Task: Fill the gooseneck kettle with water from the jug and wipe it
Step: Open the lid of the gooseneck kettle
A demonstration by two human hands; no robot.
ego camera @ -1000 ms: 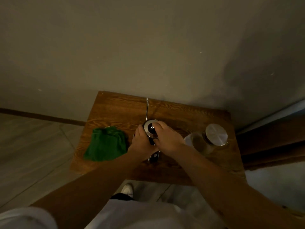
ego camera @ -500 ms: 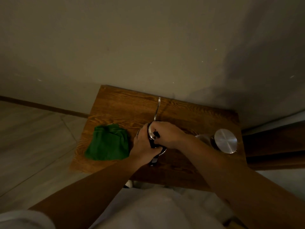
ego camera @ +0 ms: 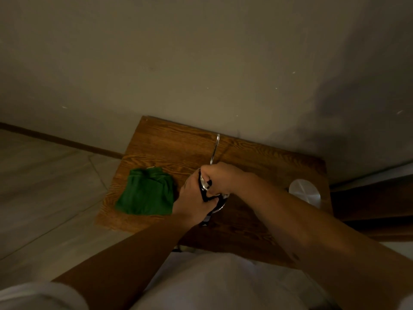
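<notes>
Hands unmoved, kettle between.

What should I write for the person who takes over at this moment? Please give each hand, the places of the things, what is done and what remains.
Left hand: closed on the kettle, mid-table.
Right hand: closed on top, at its lid.
Spout points at the wall.
Green cloth: left of kettle, untouched.
Jug: right, lid on.
Done: cannot tell if filled.
Left: wiping; maybe pouring.
</notes>
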